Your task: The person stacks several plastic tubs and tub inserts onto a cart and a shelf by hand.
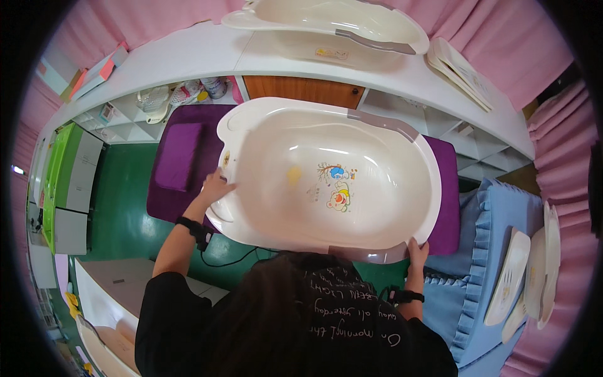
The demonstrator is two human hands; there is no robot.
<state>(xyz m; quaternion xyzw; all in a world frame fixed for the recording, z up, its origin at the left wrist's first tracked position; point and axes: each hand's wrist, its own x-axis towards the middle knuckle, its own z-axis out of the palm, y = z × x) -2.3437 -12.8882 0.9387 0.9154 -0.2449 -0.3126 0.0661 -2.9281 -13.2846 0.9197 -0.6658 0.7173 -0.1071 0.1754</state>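
Note:
A cream-white baby bathtub (270,210) with grey-brown grips on its long sides and cartoon animal prints on its floor lies in front of me, over a purple padded bed. At its left end my left hand (217,187) grips the rim, thumb toward the inside and the other fingers at the edge. My right hand (417,250) holds the near right corner of the rim, fingers partly hidden beneath it. Both hands wear black wrist straps. The tub's underside is hidden.
Beneath the tub, the purple bed (445,188) has a small purple pillow (179,154). Behind runs a white counter (182,60) bearing another tub (352,47) and white racks (461,72). More racks (507,276) lie on a blue-covered bed (468,308) to my right. A black cable (229,262) hangs near me.

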